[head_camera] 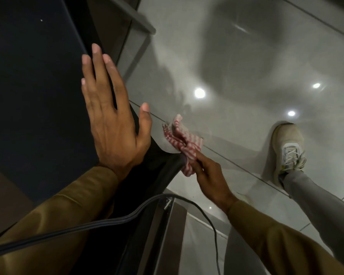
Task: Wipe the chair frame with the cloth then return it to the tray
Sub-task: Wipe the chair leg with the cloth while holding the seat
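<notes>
In the right hand (211,175), the cloth (182,141).

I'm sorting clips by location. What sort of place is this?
Probably an indoor office or commercial room, though little of it shows. The glossy grey tiled floor mirrors recessed ceiling lights, and a dark chair with a black frame is being wiped with a red-and-white cloth.
</notes>
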The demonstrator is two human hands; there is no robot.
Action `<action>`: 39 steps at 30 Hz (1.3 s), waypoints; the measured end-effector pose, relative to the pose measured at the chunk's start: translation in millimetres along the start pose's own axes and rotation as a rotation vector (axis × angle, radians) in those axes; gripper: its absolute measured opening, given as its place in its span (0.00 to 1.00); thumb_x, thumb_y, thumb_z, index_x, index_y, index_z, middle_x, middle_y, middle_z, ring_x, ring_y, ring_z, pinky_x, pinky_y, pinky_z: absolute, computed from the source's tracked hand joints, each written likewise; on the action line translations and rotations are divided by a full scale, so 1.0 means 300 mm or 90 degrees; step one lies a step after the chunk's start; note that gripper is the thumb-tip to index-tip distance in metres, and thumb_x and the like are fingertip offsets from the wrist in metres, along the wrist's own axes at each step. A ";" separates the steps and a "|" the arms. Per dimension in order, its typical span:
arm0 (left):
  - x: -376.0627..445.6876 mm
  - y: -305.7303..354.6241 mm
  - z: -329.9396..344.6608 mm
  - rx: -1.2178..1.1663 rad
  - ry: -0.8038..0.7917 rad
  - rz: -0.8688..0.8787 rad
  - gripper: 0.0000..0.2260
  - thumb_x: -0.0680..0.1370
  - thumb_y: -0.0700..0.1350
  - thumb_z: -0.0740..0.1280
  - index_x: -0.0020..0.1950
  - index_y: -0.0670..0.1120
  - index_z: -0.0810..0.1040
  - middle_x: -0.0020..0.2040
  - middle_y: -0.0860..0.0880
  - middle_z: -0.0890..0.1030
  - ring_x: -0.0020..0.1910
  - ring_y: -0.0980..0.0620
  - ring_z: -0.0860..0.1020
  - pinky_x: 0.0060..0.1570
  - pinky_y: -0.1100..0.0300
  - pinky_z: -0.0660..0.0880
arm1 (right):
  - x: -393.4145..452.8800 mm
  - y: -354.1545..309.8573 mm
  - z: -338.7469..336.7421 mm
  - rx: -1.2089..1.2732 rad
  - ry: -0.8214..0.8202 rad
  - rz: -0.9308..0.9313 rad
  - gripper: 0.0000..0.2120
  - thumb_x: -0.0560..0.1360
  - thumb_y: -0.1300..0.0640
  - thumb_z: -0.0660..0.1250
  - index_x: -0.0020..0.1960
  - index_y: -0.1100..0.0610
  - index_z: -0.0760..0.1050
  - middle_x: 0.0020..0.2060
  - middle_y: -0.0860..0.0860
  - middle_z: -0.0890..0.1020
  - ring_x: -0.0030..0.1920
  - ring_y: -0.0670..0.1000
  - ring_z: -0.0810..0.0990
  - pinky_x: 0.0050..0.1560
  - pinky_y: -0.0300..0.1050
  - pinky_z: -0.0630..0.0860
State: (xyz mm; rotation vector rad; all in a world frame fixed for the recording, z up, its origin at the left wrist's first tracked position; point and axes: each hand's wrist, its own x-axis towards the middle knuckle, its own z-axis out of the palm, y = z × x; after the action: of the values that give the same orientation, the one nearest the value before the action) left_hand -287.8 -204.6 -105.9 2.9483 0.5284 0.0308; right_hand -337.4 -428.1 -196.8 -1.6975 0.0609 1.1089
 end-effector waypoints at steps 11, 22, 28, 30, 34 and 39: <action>-0.003 -0.024 0.018 0.006 0.006 0.010 0.35 0.87 0.54 0.53 0.85 0.30 0.54 0.86 0.28 0.55 0.87 0.27 0.52 0.89 0.37 0.48 | 0.193 0.091 0.016 -0.032 -0.015 0.213 0.20 0.86 0.64 0.57 0.78 0.59 0.68 0.69 0.64 0.78 0.68 0.65 0.78 0.71 0.59 0.75; -0.001 -0.016 0.012 0.004 -0.026 -0.014 0.37 0.84 0.52 0.57 0.87 0.32 0.53 0.88 0.32 0.52 0.89 0.32 0.48 0.89 0.45 0.42 | 0.017 -0.024 -0.007 -0.038 0.014 0.024 0.15 0.85 0.66 0.61 0.66 0.53 0.79 0.50 0.43 0.83 0.50 0.32 0.80 0.52 0.20 0.71; -0.001 -0.033 0.024 0.020 -0.027 -0.013 0.37 0.85 0.55 0.54 0.87 0.33 0.53 0.88 0.33 0.52 0.89 0.33 0.48 0.89 0.43 0.44 | 0.169 0.010 -0.001 -0.051 -0.034 0.207 0.19 0.84 0.66 0.59 0.74 0.60 0.73 0.60 0.66 0.83 0.60 0.68 0.82 0.61 0.55 0.79; -0.004 -0.035 0.020 0.028 -0.031 -0.014 0.38 0.85 0.56 0.54 0.87 0.33 0.53 0.88 0.34 0.52 0.90 0.35 0.47 0.89 0.44 0.44 | 0.145 -0.029 -0.007 -0.069 -0.034 0.194 0.19 0.84 0.66 0.58 0.74 0.60 0.73 0.59 0.67 0.83 0.59 0.69 0.82 0.62 0.61 0.78; -0.008 -0.044 0.019 0.038 -0.046 -0.011 0.38 0.85 0.58 0.54 0.88 0.35 0.51 0.89 0.36 0.50 0.90 0.39 0.44 0.89 0.45 0.43 | 0.020 -0.140 -0.024 -0.044 -0.050 0.136 0.20 0.83 0.70 0.58 0.73 0.62 0.74 0.57 0.69 0.83 0.57 0.71 0.81 0.60 0.63 0.78; -0.007 -0.019 -0.002 0.054 -0.082 -0.030 0.39 0.85 0.59 0.55 0.89 0.39 0.47 0.90 0.39 0.46 0.90 0.40 0.44 0.90 0.47 0.41 | -0.017 -0.281 -0.092 -0.063 -0.128 0.105 0.17 0.84 0.72 0.57 0.69 0.66 0.76 0.51 0.76 0.82 0.48 0.70 0.81 0.47 0.47 0.80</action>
State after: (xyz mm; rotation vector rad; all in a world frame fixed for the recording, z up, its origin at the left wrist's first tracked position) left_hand -291.7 -199.8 -106.0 2.9922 0.5946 -0.1899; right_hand -278.5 -414.8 -131.7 -1.6826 0.0183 1.4214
